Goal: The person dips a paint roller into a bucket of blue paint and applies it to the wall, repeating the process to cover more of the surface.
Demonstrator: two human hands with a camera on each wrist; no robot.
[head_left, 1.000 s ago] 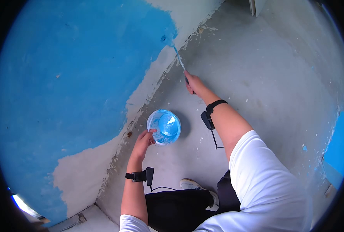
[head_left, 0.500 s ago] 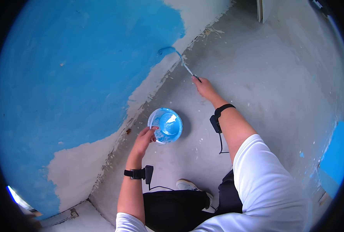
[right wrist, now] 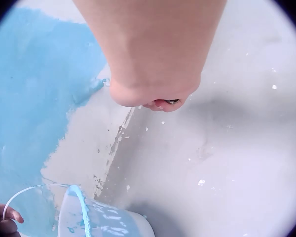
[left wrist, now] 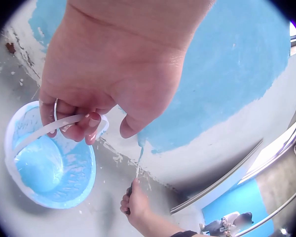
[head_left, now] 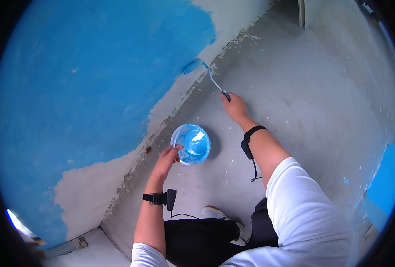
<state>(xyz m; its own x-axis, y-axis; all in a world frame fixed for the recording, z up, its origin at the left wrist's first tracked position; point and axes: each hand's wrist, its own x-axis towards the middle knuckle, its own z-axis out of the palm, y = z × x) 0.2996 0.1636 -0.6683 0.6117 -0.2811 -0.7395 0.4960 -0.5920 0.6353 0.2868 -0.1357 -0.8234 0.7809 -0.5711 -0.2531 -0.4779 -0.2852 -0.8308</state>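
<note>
My right hand [head_left: 236, 107] grips the dark handle of a paint roller [head_left: 191, 66], its white metal rod reaching out to the wall. The blue roller head lies on the wall, where blue paint meets the bare pale strip near the floor. In the left wrist view, curled fingers of my left hand [left wrist: 108, 74] hold the thin white bail handle [left wrist: 44, 129] of a bucket [left wrist: 84, 173]. Blue paint lies in the bucket and is smeared over its inner wall. The right wrist view shows the bucket tilted, while my right hand's fingers are mostly hidden behind its back.
Blue paint covers most of the wall [head_left: 95, 98], with a pale unpainted band [head_left: 99, 182] along its base. The grey floor [head_left: 304, 98] carries paint spatters. A pale panel [head_left: 310, 13] stands at the far end. My shoe [head_left: 213, 212] is below the bucket.
The roller has come down the wall toward the pale strip, and my right hand has shifted right and nearer. The left hand keeps its hold on the bucket's handle, nearly still.
</note>
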